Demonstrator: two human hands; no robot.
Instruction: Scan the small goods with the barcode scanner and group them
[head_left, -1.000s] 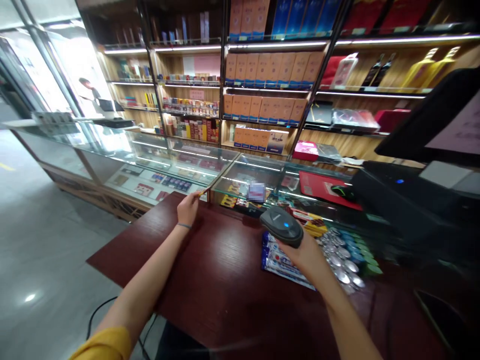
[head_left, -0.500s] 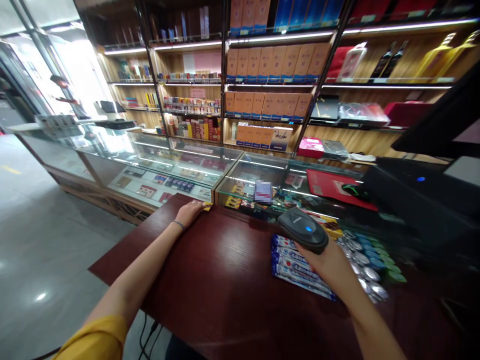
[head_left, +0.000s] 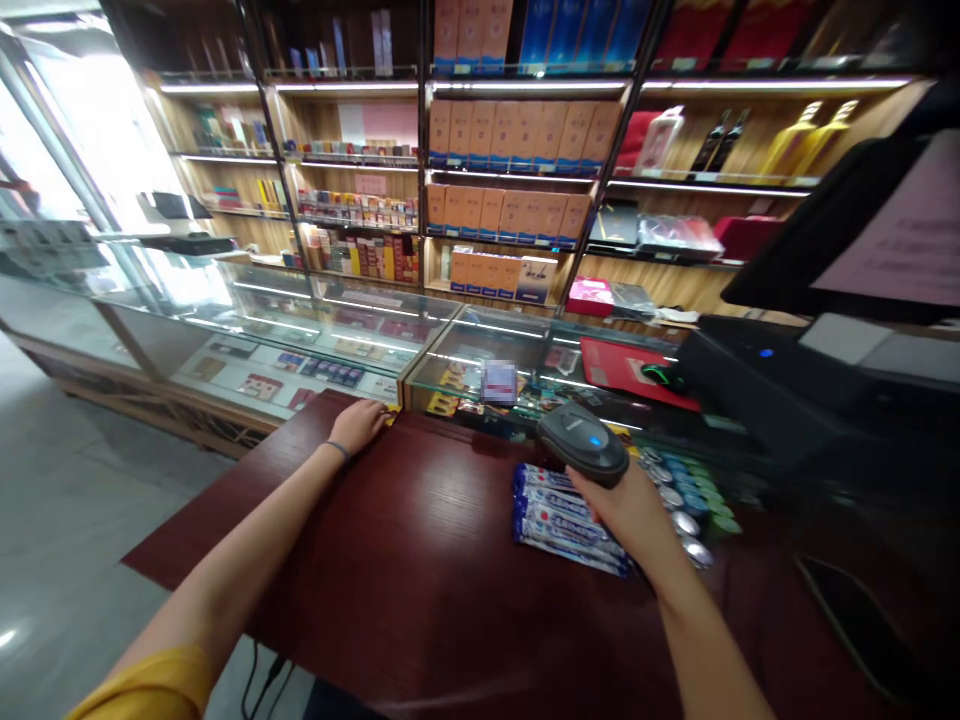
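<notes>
My right hand (head_left: 626, 510) is wrapped round a black barcode scanner (head_left: 583, 440) with a blue light on top, holding it over a row of blue-and-white wrapped bars (head_left: 566, 520) on the dark red wooden table (head_left: 420, 570). At the table's far edge rests my left hand (head_left: 358, 424), its fingers closed on a small yellow packet (head_left: 391, 413) that is mostly hidden. Several silver-topped cans (head_left: 686, 522) stand just beyond my right wrist, with green-topped items (head_left: 721, 515) beside them.
A glass display case (head_left: 337, 340) borders the table's far side. On the glass lie a red mat (head_left: 637, 372) and a mouse (head_left: 663, 377). A black till machine with a screen (head_left: 757, 390) stands right, and a phone (head_left: 855, 620) lies at the near right. Stocked shelves (head_left: 510, 180) line the wall.
The view has turned right, so the scene sits further left and the phone shows more fully. The scanner stays in my right hand above the bars; my left hand stays at the table edge.
</notes>
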